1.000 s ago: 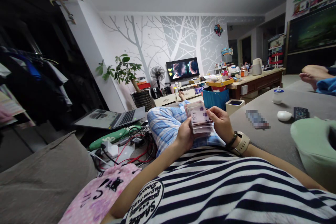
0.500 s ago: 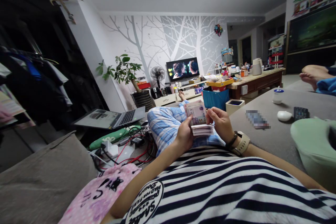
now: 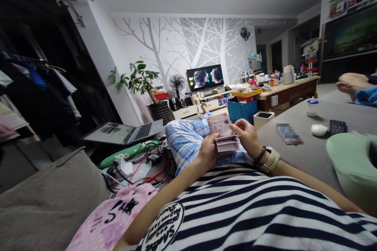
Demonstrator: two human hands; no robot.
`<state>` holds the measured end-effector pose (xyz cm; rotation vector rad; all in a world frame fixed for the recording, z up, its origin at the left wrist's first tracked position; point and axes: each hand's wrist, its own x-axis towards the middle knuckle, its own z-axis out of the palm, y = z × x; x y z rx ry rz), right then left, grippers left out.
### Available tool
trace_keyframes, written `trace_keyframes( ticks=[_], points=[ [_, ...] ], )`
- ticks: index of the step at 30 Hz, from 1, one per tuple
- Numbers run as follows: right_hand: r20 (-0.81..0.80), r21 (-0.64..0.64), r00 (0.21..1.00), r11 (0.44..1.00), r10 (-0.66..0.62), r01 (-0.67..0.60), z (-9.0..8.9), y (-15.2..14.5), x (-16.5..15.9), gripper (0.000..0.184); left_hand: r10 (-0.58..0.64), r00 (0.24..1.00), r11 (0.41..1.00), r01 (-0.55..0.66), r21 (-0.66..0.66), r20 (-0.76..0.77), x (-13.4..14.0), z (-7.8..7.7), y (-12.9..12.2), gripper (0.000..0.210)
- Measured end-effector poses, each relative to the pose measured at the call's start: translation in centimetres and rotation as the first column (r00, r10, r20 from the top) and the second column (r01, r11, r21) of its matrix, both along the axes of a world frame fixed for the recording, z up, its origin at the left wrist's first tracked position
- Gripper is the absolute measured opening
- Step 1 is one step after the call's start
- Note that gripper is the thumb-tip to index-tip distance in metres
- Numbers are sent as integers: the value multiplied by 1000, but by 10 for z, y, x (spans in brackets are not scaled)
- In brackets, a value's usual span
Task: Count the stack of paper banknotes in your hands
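Hands and notes, viewed from the head. The notes [image 3: 221,124] are occupying the space between the 2 hands, beyond the striped shirt [image 3: 253,200] and over the checked trousers [image 3: 184,137]. Their long axis is apparently running forward, away from the trunk, with a bend crossing it: 1 part is standing beyond the left thumb, its printed side facing the wearer, while the other part is pointing back toward the shirt and showing several layered edges.

The left hand [image 3: 208,150] is lying nearer and is bearing the notes, its thumb pressing across them at the bend and its fingers mostly hiding behind. The right hand [image 3: 247,136], with a watch [image 3: 272,159] at its wrist, is approaching the notes from the right; its thumb and fingertips are meeting at their right edge, apparently pinching a corner. How many notes that pinch is including cannot be told. The laptop [image 3: 118,132] is resting well apart, to the left.
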<state>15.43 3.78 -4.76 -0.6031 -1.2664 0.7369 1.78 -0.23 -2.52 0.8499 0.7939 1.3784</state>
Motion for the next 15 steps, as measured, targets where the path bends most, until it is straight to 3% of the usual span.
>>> trace_keyframes(
  ticks=[4,15],
  points=[
    [47,2,998,1000,30,-30,1,-2,0,49,-18,999,1000,18,13,43,-1,-4,4,26],
    [41,104,999,995,-10,6,3,-9,-1,43,-6,999,999,8,-53,40,4,7,-4,38]
  ],
)
